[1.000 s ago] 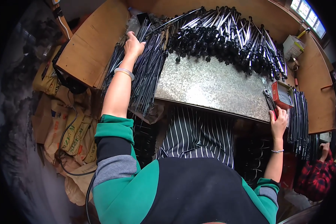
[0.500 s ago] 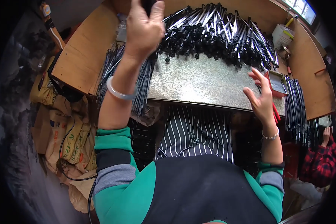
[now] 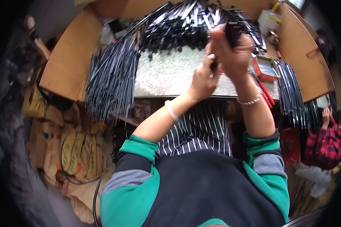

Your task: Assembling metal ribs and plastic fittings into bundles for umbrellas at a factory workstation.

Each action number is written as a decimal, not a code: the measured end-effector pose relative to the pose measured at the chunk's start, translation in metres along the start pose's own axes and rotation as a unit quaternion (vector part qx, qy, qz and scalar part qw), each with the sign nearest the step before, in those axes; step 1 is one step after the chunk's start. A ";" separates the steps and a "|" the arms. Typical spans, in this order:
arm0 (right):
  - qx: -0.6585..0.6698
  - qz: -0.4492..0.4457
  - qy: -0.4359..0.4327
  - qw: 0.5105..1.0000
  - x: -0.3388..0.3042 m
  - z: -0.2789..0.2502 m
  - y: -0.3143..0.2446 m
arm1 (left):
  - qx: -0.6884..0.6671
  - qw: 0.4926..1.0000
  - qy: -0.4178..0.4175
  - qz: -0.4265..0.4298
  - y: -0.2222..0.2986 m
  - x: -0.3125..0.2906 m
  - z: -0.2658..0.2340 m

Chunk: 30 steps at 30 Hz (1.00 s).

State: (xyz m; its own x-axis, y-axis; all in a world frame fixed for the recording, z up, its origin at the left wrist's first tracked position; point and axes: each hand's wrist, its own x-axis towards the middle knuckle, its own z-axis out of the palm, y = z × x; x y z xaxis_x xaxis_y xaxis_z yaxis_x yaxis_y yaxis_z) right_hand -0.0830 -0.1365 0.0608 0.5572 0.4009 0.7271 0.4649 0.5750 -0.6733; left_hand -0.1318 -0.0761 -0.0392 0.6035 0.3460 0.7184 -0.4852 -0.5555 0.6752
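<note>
Above the worktop's right half, my two hands are close together. My left hand (image 3: 205,80) is closed, with its thumb and fingers pressed around a small dark piece (image 3: 215,65) that I cannot make out. Just beyond it my right hand (image 3: 236,56) is raised and blurred, its fingers curled around a black object (image 3: 233,33) whose kind is unclear. Behind them lies a big heap of thin metal rods with black ends (image 3: 174,32), partly hidden by my right hand.
Bundles of thin dark rods hang over the front edge at left (image 3: 111,81) and right (image 3: 290,89). A red tray (image 3: 267,70) stands beside red-handled pliers (image 3: 267,94). Wooden side panels (image 3: 70,56) flank the metal worktop (image 3: 155,73). Another person's plaid sleeve (image 3: 324,147) shows at far right.
My left hand has come down from the upper left to the right, beside my right hand. My right hand, earlier apart with spread fingers, has moved up and left and now curls around the black object.
</note>
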 end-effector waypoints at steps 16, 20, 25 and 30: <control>-0.226 0.342 0.028 0.911 -0.060 -0.040 0.052 | -0.370 0.774 -0.198 -0.474 0.035 -0.154 -0.040; -0.367 0.293 -0.030 0.883 -0.107 -0.075 0.055 | -0.390 0.656 -0.195 -0.616 0.047 -0.153 -0.055; -0.366 0.231 -0.030 0.901 -0.130 -0.088 0.018 | -0.260 0.783 -0.257 -0.503 0.074 -0.128 -0.070; -0.227 0.327 -0.090 0.913 -0.137 -0.077 -0.025 | -0.302 0.788 -0.250 -0.475 0.092 -0.119 -0.074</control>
State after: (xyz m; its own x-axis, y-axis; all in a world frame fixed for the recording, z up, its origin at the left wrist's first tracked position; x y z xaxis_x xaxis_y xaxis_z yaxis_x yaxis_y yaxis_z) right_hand -0.1181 -0.2609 -0.0325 0.7147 0.6868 0.1321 0.3335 -0.1686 -0.9276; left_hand -0.2954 -0.1120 -0.0507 0.9764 -0.0361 -0.2129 0.2141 0.2888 0.9331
